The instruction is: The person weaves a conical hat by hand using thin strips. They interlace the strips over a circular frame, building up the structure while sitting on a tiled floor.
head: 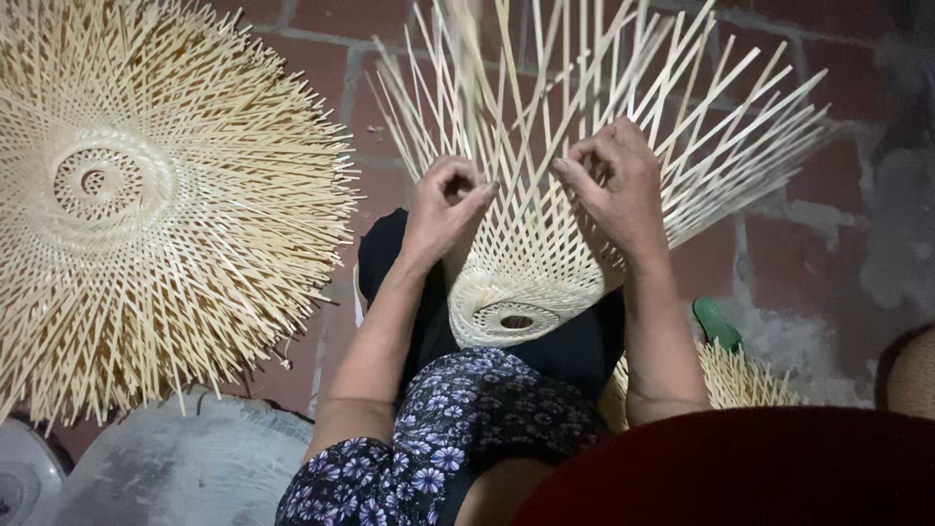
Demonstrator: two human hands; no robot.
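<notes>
I am weaving the basket [531,263], both hands [443,209] [614,185] pinching thin strips [584,88] in their fingers, and next crossing them tightly, I think.

Left hand [443,206]: raised at 11 o'clock, fingers curled, fingertips pinched together. Right hand [614,185]: raised at 1 o'clock, fingers bent inward. Both forearms extended upward, bare.

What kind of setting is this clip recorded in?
Probably a home or yard craft spot for bamboo weaving: a brick floor, a finished woven piece lying there, and both hands working splints of a half-woven basket.
</notes>
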